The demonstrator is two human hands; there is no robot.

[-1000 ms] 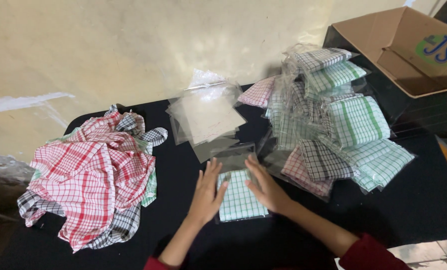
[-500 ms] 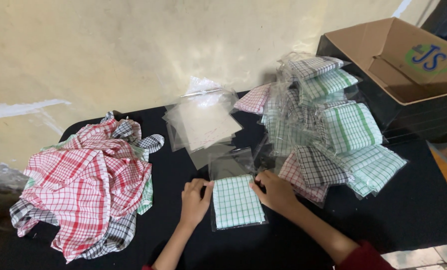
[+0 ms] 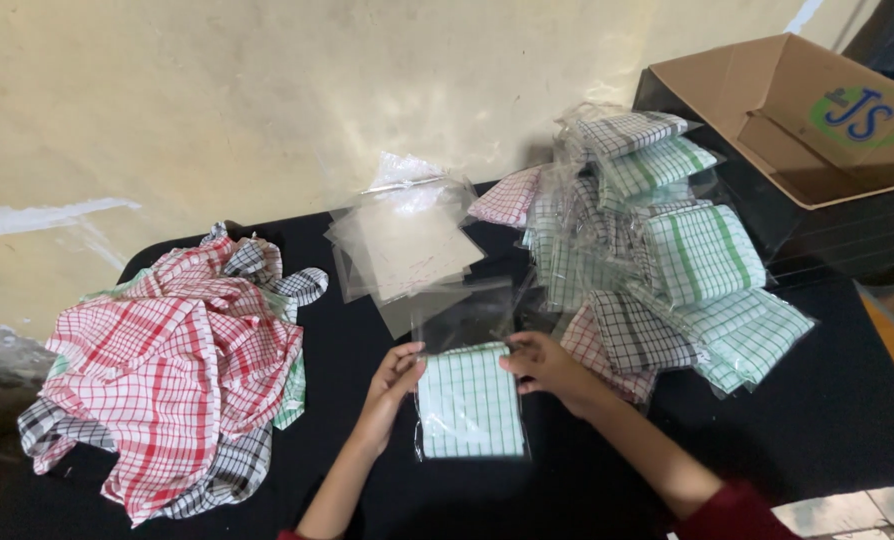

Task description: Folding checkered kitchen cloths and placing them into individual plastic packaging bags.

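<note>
A folded green-checked cloth [image 3: 470, 400] lies inside a clear plastic bag [image 3: 464, 325] on the black table [image 3: 827, 420]. My left hand [image 3: 392, 385] pinches the bag's upper left corner. At the upper right corner my right hand [image 3: 544, 364] grips the bag's edge. The bag's open flap sticks up behind the cloth, between my two hands.
A heap of loose red, black and green checked cloths [image 3: 172, 370] lies at the left. A stack of empty clear bags [image 3: 407, 240] sits behind. Several bagged cloths [image 3: 667, 270] pile at the right, beside an open cardboard box [image 3: 797, 115].
My hands slid from lying flat on the cloth up to the bag's top corners. The cloth now sits fully inside the bag.
</note>
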